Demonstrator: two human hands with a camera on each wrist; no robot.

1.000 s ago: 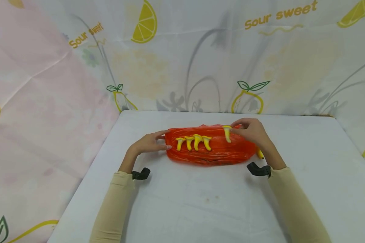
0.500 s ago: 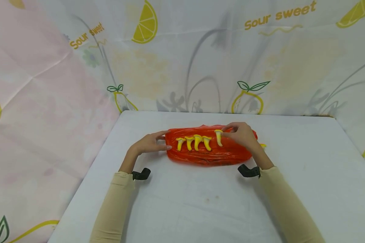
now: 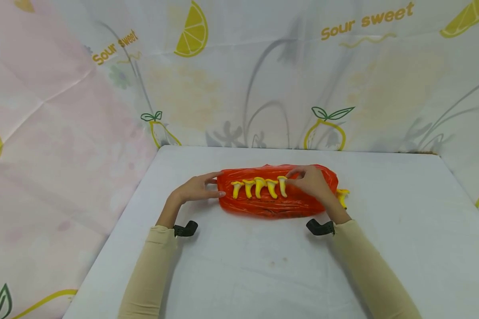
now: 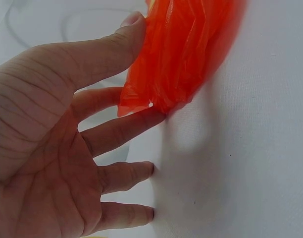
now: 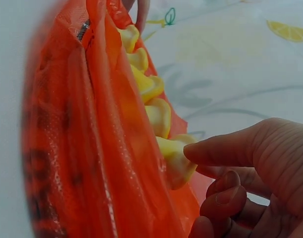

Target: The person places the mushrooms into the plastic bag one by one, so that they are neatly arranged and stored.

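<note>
A red plastic bag [image 3: 303, 201] lies flat and crumpled across the white table, with a row of yellow mushrooms [image 3: 259, 187] on top. The right hand [image 3: 313, 181] pinches the cap of the rightmost mushroom [image 3: 282, 186] between thumb and index finger, with its stem towards the person; the right wrist view shows this mushroom [image 5: 176, 161] close beside the row. At the bag's left end, the left hand [image 3: 193, 187] holds the edge between thumb and fingers. In the left wrist view, the bag [image 4: 166, 64] sits between the thumb and the first two fingers, whose tips are partly hidden.
Another yellow mushroom [image 3: 343, 197] lies on the table just past the bag's right end, partly behind the right wrist. The white table [image 3: 263, 274] ends at a printed cloth backdrop [image 3: 239, 88]. Black camera mounts [image 3: 186, 228] sit on both wrists.
The right hand has moved left and a little towards the person, bringing its mushroom to the right end of the row. The mushroom beyond the bag shows more now. The left hand stays put.
</note>
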